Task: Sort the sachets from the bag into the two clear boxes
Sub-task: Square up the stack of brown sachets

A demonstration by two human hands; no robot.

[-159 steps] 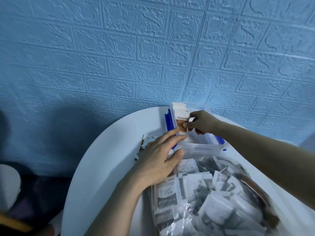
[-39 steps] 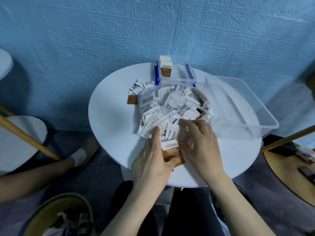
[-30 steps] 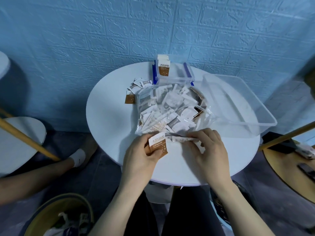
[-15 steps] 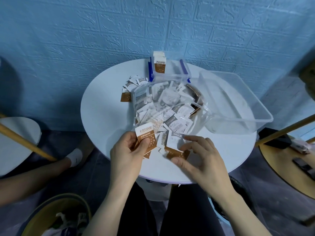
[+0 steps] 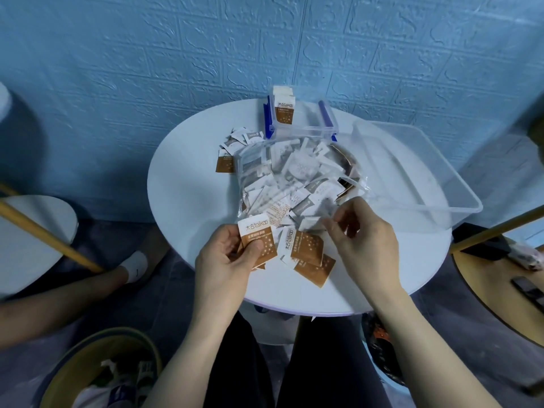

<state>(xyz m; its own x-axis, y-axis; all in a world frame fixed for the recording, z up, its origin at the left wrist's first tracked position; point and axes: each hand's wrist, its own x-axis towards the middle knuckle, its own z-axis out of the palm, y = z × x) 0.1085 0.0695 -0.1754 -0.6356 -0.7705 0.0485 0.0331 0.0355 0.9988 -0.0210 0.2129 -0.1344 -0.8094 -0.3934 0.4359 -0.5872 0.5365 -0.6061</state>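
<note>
A clear plastic bag [image 5: 294,178] full of white and brown sachets lies open on the round white table [image 5: 188,184]. My left hand [image 5: 226,260] grips a small stack of brown-and-white sachets [image 5: 259,240] at the table's near edge. Two more brown sachets [image 5: 309,254] lie loose beside it. My right hand [image 5: 362,237] hovers at the bag's mouth with fingers curled and apart, holding nothing that I can see. A small clear box with blue clips [image 5: 303,125] stands at the back with brown sachets upright inside. A large clear box [image 5: 418,172] sits at the right.
Several loose sachets [image 5: 235,148] lie left of the small box. Another person's leg and white shoe [image 5: 129,269] are on the floor at left. A round basket [image 5: 97,372] stands lower left, a wooden stool [image 5: 500,287] at right. A blue brick-pattern wall is behind.
My left hand has kept its sachets and risen slightly. My right hand let go of the brown sachets on the table and lifted toward the bag's mouth.
</note>
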